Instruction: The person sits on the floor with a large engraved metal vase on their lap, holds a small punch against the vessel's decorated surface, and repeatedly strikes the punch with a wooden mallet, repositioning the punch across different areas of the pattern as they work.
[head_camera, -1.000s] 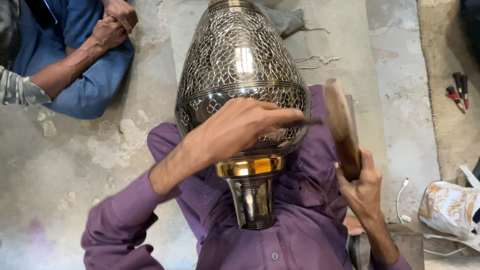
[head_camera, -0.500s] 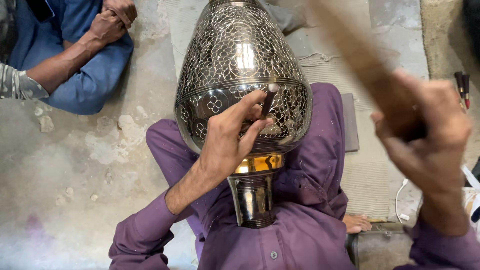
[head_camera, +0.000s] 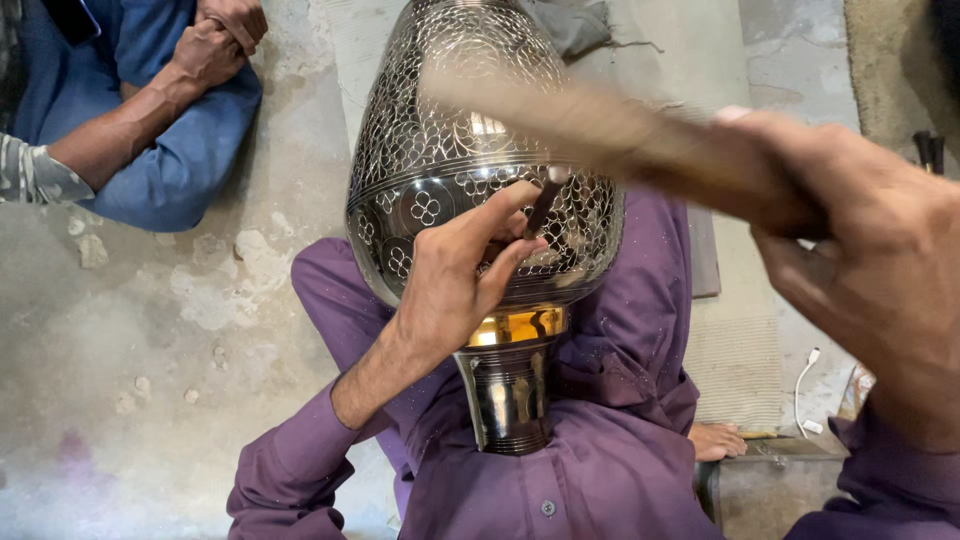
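Your left hand (head_camera: 455, 275) had its fingers pinched shut around a thin dark metal punch (head_camera: 543, 203), with the tip pressed on the big shiny silver vase with cut-out flower patterns (head_camera: 450, 150). The vase lay on your lap, its gold band and dark neck pointing at you. Your right hand (head_camera: 870, 260) was wrapped tight around a blurry brown wooden mallet (head_camera: 600, 125), up above the vase. Another person's blue sleeve (head_camera: 150, 180) lay nearby on the floor.

The person wears a purple buttoned shirt (head_camera: 560, 490) with long sleeves pushed up the forearms, both hands bare.
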